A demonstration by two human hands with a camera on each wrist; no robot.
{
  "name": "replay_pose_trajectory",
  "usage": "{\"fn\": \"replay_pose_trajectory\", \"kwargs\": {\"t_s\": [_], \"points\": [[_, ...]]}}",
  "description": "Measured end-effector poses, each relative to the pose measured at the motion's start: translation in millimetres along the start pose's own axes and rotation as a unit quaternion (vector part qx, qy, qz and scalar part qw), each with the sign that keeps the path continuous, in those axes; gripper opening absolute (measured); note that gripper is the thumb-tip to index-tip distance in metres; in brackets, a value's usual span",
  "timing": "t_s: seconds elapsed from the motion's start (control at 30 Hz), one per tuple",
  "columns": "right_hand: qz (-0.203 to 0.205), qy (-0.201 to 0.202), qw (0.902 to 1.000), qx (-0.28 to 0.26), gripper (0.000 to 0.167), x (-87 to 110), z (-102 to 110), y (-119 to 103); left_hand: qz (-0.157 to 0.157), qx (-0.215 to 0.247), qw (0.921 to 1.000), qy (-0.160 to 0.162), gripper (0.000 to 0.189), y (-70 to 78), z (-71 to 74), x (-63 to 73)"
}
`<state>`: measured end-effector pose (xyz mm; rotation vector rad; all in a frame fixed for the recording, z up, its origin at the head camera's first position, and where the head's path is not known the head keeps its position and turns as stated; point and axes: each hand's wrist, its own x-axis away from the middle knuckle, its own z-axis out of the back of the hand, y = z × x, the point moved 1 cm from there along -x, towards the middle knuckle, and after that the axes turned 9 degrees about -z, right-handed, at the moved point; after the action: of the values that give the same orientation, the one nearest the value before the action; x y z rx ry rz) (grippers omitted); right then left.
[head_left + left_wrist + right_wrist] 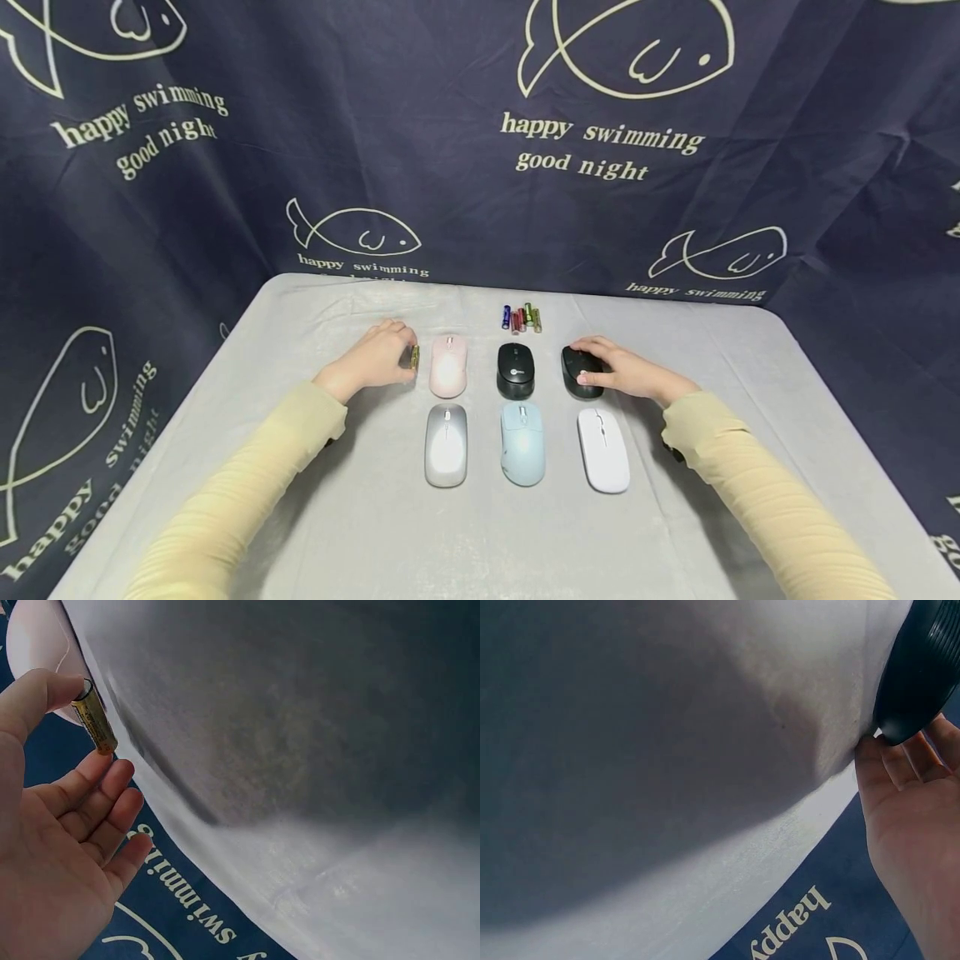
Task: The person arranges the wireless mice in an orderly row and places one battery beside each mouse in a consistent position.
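My left hand (377,354) pinches a gold AA-type battery (95,720) by its two ends, between thumb and a fingertip, just left of the pink mouse (448,368). The other fingers of that hand are loosely bent in the left wrist view. On the right, my right hand (621,371) holds a black mouse (573,373) at its sides, thumb on the near side and fingers on the far side. That mouse (916,675) shows its ribbed side in the right wrist view; the thumb is out of sight there.
Between the hands stands another black mouse (516,372). A silver mouse (446,450), a light blue mouse (522,446) and a white mouse (603,452) form the nearer row. Several coloured batteries (522,319) lie at the back of the cloth-covered table (480,542). A dark blue curtain (450,175) hangs behind.
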<state>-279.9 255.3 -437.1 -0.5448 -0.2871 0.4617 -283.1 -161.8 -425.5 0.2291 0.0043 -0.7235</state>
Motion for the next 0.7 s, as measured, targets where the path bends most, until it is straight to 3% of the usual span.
{"fn": "replay_pose_trajectory", "kwargs": {"t_s": [0.7], "points": [[-0.003, -0.003, 1.0, 0.004, 0.064, 1.1, 0.0, -0.1, 0.008, 0.011, 0.9997, -0.02, 0.043, -2.2, -2.2, 0.7]]}}
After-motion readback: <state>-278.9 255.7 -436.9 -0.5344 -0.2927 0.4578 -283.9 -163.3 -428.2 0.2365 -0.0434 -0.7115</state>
